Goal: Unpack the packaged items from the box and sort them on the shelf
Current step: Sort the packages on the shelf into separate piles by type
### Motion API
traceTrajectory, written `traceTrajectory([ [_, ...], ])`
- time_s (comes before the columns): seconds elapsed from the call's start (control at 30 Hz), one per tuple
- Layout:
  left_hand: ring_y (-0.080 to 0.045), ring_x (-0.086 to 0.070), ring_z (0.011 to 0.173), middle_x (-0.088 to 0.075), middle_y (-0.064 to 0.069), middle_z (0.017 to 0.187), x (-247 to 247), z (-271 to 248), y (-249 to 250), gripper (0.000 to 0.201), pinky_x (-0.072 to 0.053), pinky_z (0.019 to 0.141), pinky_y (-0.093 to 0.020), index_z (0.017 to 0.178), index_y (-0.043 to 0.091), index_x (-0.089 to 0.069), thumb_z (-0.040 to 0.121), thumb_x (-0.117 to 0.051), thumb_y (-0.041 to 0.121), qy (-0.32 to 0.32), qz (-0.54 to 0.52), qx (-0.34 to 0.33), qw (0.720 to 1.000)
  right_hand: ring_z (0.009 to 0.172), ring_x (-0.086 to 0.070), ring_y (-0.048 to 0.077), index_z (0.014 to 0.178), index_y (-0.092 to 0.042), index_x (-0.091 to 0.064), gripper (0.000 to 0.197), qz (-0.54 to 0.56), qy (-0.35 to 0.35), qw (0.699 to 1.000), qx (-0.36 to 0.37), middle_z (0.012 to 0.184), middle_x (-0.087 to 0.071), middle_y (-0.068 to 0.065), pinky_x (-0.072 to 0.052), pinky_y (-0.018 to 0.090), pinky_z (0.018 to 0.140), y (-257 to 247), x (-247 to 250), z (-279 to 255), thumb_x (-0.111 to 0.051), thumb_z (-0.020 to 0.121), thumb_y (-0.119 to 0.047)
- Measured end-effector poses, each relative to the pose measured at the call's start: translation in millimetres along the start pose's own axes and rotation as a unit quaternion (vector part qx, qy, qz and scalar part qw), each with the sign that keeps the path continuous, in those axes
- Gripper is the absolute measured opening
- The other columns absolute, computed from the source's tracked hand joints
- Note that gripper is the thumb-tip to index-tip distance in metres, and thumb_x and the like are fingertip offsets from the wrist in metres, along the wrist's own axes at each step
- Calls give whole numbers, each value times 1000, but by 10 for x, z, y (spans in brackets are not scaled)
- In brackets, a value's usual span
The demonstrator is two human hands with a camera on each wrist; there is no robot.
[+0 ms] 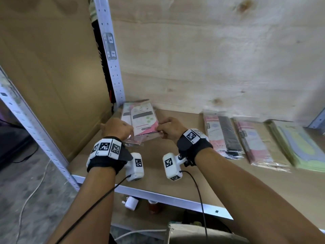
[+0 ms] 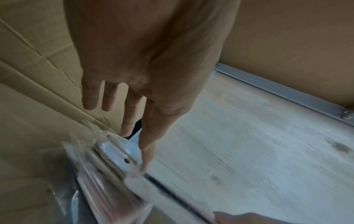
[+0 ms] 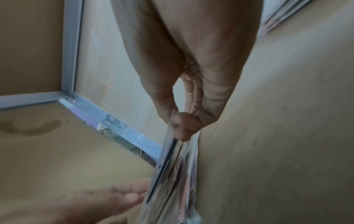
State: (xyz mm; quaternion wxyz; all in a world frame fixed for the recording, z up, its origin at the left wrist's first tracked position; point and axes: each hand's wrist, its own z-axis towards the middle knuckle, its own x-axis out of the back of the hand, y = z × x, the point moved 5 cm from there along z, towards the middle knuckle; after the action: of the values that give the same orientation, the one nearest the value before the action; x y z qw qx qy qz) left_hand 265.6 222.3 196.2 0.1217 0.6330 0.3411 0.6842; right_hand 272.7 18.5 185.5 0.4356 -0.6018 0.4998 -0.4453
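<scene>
A stack of flat pink-and-white packaged items (image 1: 143, 120) lies in the back left corner of the shelf board (image 1: 154, 166). My left hand (image 1: 117, 128) is at the stack's left side. In the left wrist view its fingers (image 2: 132, 121) are straight, and one fingertip touches the plastic-wrapped stack (image 2: 107, 166). My right hand (image 1: 168, 128) is at the stack's right side. The right wrist view shows this hand (image 3: 180, 124) pinching the edge of the stack (image 3: 172, 181) between thumb and fingers. The left hand's fingers (image 3: 130, 192) meet the stack's other side.
More packages lie in a row to the right: pink-and-black (image 1: 223, 136), pink-and-beige (image 1: 260, 145), pale green (image 1: 299, 147). A cardboard panel (image 1: 52, 76) and a metal upright (image 1: 109, 50) close the left side. A white plug (image 1: 131, 202) and a jar (image 1: 154, 206) sit below.
</scene>
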Motion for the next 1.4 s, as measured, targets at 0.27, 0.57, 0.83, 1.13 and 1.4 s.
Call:
traceTrajectory([
  [0.27,-33,-46,128,-59,-12,139,-64,-366,526,51,-30,103,-37,133,28,-63,84,-75,25,37,73,-190,978,51,-57,13,119,0,-60,27,157,-2,987,19,84,-63,13,-40,24,52,-94,713,-432,-58,92,3],
  [0.57,-30,-60,84,-67,-6,82,-255,-774,1202,20,-47,80,-41,90,13,-75,91,-70,33,62,-94,-395,912,62,-58,17,90,-15,-57,16,251,-2,967,38,75,-67,8,-44,24,56,-343,1525,-968,-59,97,-30],
  [0.83,-12,-54,72,-72,-14,82,-660,-1055,1515,44,-47,66,-37,86,10,-73,86,-69,54,-76,-264,-365,890,58,-47,15,84,-16,-59,30,249,7,966,69,70,-55,2,-36,25,56,-63,1988,-1200,-52,99,-41],
  [1.13,-26,-74,101,-79,-5,103,-1373,-1213,1679,22,-55,94,-43,99,14,-77,91,-72,34,-205,-463,-133,852,97,-68,30,113,-2,-68,22,125,-24,989,71,116,-69,20,-57,38,90,417,2050,-1257,-62,92,-1],
  [1.4,-11,-73,76,-78,2,86,-1376,-905,1666,12,-56,70,-27,92,18,-72,88,-76,29,-157,-494,-78,851,96,-72,28,114,-4,-66,20,75,-95,992,37,112,-72,17,-58,35,83,531,2120,-1283,-58,96,-5],
])
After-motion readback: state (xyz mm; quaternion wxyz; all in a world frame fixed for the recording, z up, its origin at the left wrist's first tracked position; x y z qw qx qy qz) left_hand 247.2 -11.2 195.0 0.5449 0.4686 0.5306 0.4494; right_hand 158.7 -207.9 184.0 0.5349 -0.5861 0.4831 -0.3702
